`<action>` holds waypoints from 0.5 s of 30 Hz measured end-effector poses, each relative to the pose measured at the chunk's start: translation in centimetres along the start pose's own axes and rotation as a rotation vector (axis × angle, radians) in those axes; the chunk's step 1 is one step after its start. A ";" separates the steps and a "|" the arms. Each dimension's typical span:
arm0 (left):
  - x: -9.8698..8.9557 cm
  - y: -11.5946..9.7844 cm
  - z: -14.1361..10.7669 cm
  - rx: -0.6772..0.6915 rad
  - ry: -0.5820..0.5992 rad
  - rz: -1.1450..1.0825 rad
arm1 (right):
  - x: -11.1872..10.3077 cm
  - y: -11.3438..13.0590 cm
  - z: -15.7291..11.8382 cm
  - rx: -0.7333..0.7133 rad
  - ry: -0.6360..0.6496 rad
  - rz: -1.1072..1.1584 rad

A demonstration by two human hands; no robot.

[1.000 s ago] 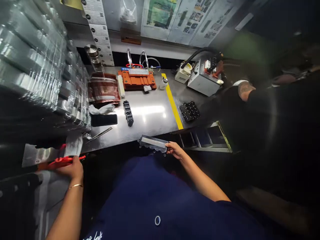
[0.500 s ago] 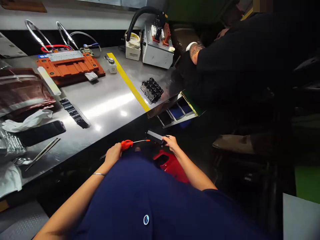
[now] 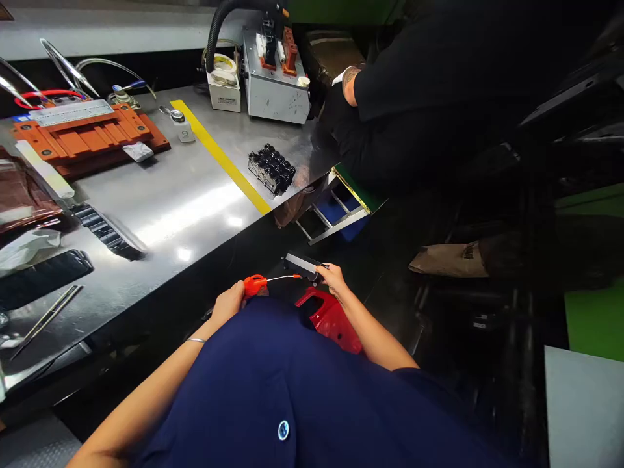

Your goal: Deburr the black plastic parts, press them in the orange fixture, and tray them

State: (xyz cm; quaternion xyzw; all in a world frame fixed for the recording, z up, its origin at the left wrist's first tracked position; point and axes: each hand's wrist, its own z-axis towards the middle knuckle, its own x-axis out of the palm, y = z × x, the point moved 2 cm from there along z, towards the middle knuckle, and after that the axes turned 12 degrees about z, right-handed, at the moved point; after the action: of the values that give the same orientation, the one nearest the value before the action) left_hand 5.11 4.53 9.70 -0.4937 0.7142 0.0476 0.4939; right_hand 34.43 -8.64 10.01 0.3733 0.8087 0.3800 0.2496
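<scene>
Since half a second before, our hands barely moved. Our left hand (image 3: pixel 228 304) was curled around the orange air gun (image 3: pixel 255 285), its thin nozzle pointing at the dark flat part (image 3: pixel 302 264) pinched in our right hand (image 3: pixel 333 278). Just beneath that hand sat a red bin (image 3: pixel 331 318). Farther off lay the steel bench (image 3: pixel 195 201), where a co-worker's arm (image 3: pixel 349 81) rested.

Your steel desk (image 3: pixel 195 201) carries a yellow tape stripe (image 3: pixel 219 156) running from 12 toward 5 o'clock. At 10 o'clock of the stripe lies an orange fixture plate (image 3: pixel 82 136); at 3 o'clock, a black cluster of parts (image 3: pixel 271 169). A grey control box (image 3: pixel 273 91) stands at the far edge. At your 9 o'clock lie a phone (image 3: pixel 43 276), tweezers (image 3: pixel 46 318) and a black ribbed strip (image 3: pixel 107 231).
</scene>
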 end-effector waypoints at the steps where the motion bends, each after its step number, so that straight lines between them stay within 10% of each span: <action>1: -0.1 0.1 0.0 -0.012 -0.005 0.047 | -0.1 0.0 0.2 -0.011 -0.006 -0.013; 8: 0.4 2.5 0.8 -0.236 0.038 0.291 | -1.7 -0.1 0.1 -0.030 -0.035 -0.105; 15: 1.0 -0.5 0.0 -0.095 0.032 0.203 | -0.7 0.5 0.1 -0.050 0.007 -0.126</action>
State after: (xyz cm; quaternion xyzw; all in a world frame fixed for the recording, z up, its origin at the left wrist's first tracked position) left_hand 5.49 3.66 9.16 -0.4423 0.7653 0.1231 0.4512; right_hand 35.13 -8.97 10.45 0.3139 0.8218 0.3848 0.2795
